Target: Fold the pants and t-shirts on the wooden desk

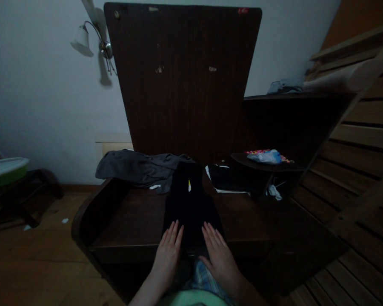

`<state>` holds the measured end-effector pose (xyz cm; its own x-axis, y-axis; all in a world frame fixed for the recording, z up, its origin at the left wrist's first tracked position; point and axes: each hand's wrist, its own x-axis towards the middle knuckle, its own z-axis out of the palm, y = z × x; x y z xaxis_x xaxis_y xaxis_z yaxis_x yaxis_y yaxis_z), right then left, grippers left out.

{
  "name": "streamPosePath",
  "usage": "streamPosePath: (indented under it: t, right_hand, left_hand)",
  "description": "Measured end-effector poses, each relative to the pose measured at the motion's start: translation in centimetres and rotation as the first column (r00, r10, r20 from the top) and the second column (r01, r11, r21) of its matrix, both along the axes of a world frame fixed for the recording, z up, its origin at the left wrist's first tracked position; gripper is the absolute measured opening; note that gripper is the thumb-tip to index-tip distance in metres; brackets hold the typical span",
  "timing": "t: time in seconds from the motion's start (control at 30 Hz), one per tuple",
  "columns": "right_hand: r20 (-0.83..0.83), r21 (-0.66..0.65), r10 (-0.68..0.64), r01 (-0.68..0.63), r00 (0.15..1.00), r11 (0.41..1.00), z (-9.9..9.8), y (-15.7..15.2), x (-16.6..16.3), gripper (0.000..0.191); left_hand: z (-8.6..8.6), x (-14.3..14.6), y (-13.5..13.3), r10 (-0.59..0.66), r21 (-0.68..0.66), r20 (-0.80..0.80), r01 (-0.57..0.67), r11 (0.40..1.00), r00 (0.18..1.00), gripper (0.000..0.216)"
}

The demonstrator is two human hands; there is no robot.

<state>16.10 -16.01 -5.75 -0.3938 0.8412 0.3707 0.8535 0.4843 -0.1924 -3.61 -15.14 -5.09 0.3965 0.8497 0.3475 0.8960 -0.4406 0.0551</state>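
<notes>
A long black garment (190, 199) with a small yellow mark lies stretched out on a dark wooden desk (130, 221), running away from me. My left hand (168, 250) rests flat on its near end, fingers straight and together. Beside it, my right hand (218, 253) also lies flat and open on the near end of the garment. Neither hand holds anything.
A grey garment (140, 168) lies crumpled at the desk's back left, and a black-and-white one (226, 178) at the back right. A colourful packet (266, 156) sits on a small shelf. A tall dark board (185, 76) stands behind; wooden slats (364, 140) are at right.
</notes>
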Motion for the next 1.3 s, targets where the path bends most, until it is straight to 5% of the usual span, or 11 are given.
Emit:
streamPosePath:
  t: [0.5, 0.63, 0.8, 0.9, 1.07, 1.3]
  right_hand:
    - [0.018, 0.001, -0.049, 0.049, 0.999, 0.999, 0.1, 0.7, 2.1, 0.050]
    - [-0.002, -0.118, 0.010, -0.010, 1.000, 0.993, 2.2, 1.1, 2.5, 0.043]
    - [0.047, -0.311, 0.045, -0.028, 0.998, 0.950, 7.4, 2.2, 2.4, 0.040]
    - [0.086, -0.410, 0.088, -0.046, 0.992, 0.911, 10.5, 5.0, 2.3, 0.041]
    - [0.084, -0.379, 0.098, -0.059, 0.992, 0.923, 13.1, 13.2, 1.9, 0.031]
    - [0.146, -0.199, -0.092, 0.120, 0.985, 0.973, 13.9, 23.3, -0.9, 0.043]
  left_hand:
    - [2.2, -1.7, -0.2, 0.020, -0.110, -0.026, -0.023, 0.994, 0.999, 0.051]
    - [4.6, -2.1, 0.0, -0.053, -0.189, -0.039, 0.044, 0.981, 0.998, 0.045]
    - [8.4, -1.2, 2.5, -0.217, -0.262, -0.036, 0.200, 0.944, 0.976, 0.042]
    - [8.9, 0.0, 5.9, -0.291, -0.249, -0.002, 0.281, 0.927, 0.957, 0.044]
    - [6.7, 1.6, 10.8, -0.240, -0.240, 0.029, 0.240, 0.941, 0.970, 0.050]
    - [4.6, 2.0, 11.4, -0.209, -0.234, 0.095, 0.226, 0.946, 0.973, 0.051]
